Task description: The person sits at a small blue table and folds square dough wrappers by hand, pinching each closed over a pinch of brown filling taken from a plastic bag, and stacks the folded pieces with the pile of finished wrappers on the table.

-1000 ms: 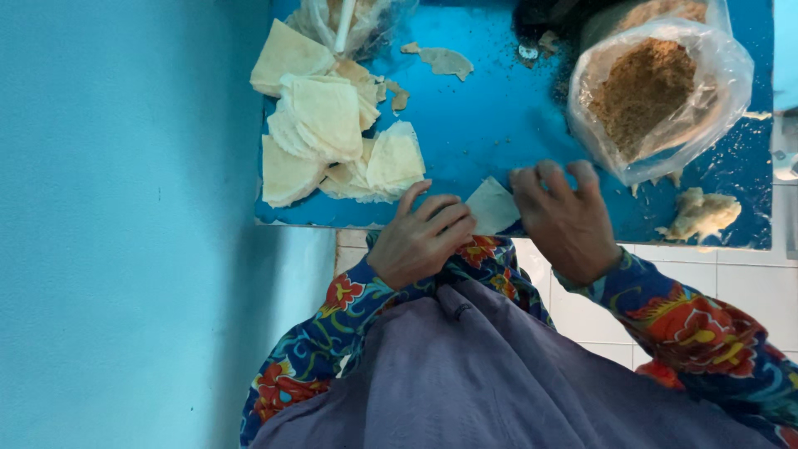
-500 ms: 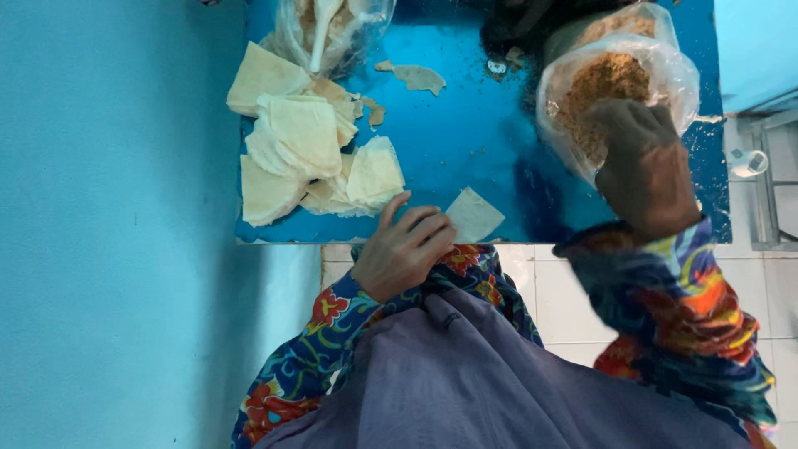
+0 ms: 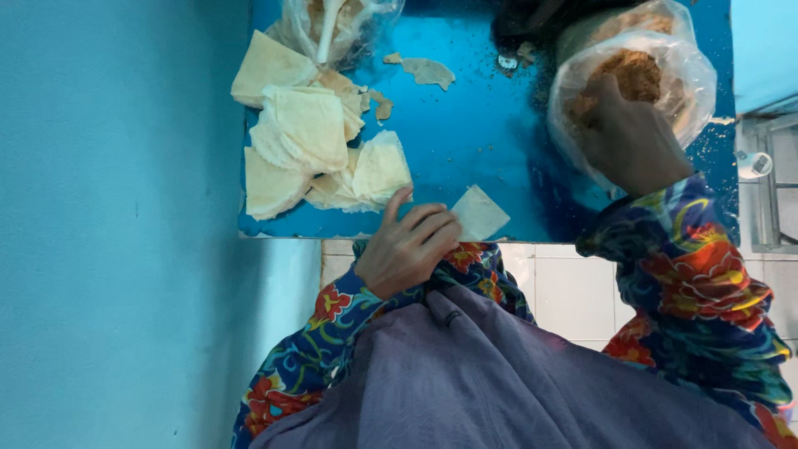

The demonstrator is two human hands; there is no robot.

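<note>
My left hand (image 3: 409, 247) rests at the near edge of the blue table (image 3: 474, 133), its fingertips on a small pale folded pastry sheet (image 3: 480, 212). A heap of similar thin pastry sheets (image 3: 312, 145) lies just beyond it to the left. My right hand (image 3: 625, 137) reaches into a clear plastic bag of brown crumbly filling (image 3: 636, 75) at the table's far right. Its fingers are buried in the filling, so their grip is hidden.
A second clear bag with a white utensil (image 3: 331, 25) sits at the back left. A torn pastry scrap (image 3: 428, 71) lies mid-table. A turquoise wall (image 3: 116, 224) stands on the left, white floor tiles (image 3: 573, 291) below, and purple cloth (image 3: 499, 382) covers my lap.
My right hand left the pastry sheet at the table's near edge, rose to the right, and went into the bag of filling. My left hand stayed on the sheet.
</note>
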